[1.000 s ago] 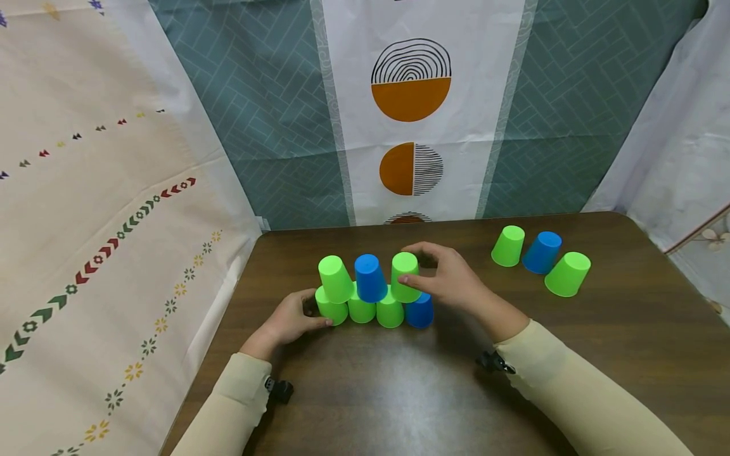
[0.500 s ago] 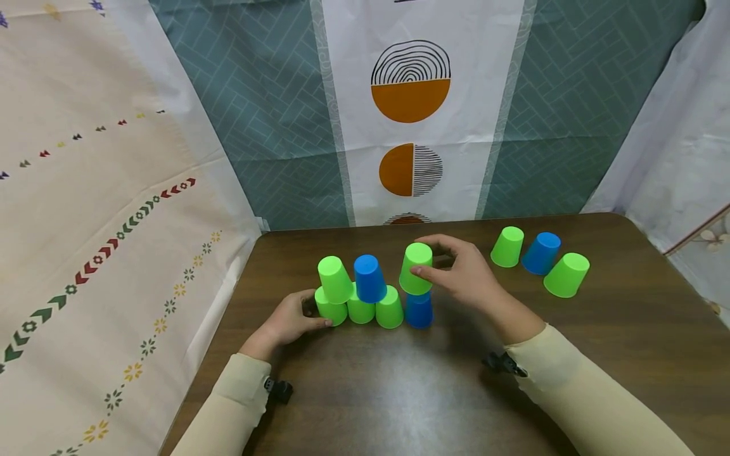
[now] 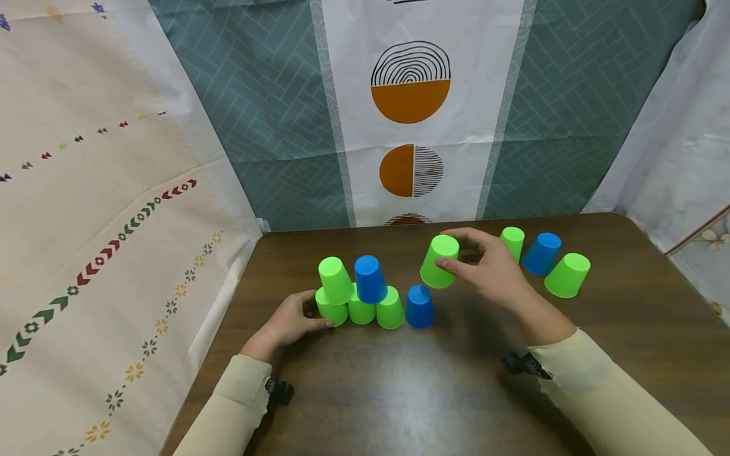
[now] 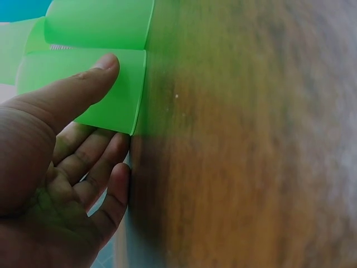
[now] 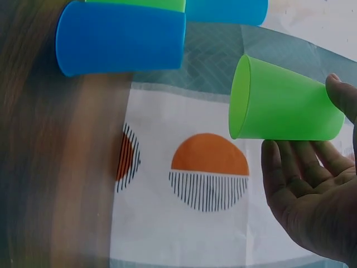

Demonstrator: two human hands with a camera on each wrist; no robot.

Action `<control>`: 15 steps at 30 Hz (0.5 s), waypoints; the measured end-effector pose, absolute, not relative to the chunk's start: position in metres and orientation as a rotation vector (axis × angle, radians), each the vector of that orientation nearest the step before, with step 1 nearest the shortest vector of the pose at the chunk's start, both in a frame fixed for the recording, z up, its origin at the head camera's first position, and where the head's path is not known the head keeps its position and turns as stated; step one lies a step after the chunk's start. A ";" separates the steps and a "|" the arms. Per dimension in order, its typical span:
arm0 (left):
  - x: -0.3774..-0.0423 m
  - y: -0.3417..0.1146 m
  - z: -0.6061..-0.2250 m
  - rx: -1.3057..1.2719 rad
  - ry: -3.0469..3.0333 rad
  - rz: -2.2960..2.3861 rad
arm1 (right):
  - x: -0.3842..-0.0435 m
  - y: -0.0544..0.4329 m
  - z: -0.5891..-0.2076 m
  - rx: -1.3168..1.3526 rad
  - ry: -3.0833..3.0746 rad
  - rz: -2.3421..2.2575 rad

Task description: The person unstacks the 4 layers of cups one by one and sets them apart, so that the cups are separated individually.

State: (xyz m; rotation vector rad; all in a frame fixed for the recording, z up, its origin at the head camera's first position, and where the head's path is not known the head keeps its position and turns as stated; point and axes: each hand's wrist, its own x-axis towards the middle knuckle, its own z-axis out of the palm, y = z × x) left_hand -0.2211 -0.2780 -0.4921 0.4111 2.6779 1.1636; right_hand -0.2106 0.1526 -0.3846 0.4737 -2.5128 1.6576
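Note:
In the head view my right hand (image 3: 495,271) pinches a green cup (image 3: 438,265) near its narrow top and holds it in the air, slightly tilted. Below and left of it, a blue cup (image 3: 419,308) stands upside down at the row's right end. The row's other cups are green, and on them rest an upside-down green cup (image 3: 336,280) and a blue cup (image 3: 370,280). My left hand (image 3: 289,320) holds the leftmost bottom green cup (image 4: 106,103), thumb in front and fingers behind. The right wrist view shows the lifted cup's wide rim facing the table.
At the back right of the brown table (image 3: 365,392) stand a green cup (image 3: 514,240), partly behind my right hand, a blue cup (image 3: 542,253) and another green cup (image 3: 567,275). A patterned cloth (image 3: 302,126) hangs behind the table's far edge.
My right hand has lifted the green cup off the upper row and carried it up and to the right. The left hand and the other cups have stayed in place.

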 end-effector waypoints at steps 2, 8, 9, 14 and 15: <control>-0.220 -0.277 -0.491 0.409 2.675 1.165 | -0.210 0.157 -0.383 0.471 -2.504 1.641; -0.220 -0.277 -0.491 0.404 2.669 1.176 | -0.207 0.168 -0.379 0.457 -2.508 1.546; -0.220 -0.277 -0.492 0.409 2.671 1.174 | -0.206 0.170 -0.379 0.457 -2.505 1.533; -0.220 -0.278 -0.493 0.414 2.685 1.170 | -0.208 0.179 -0.380 0.441 -2.481 1.490; -0.219 -0.278 -0.493 0.417 2.687 1.170 | -0.208 0.181 -0.381 0.435 -2.476 1.488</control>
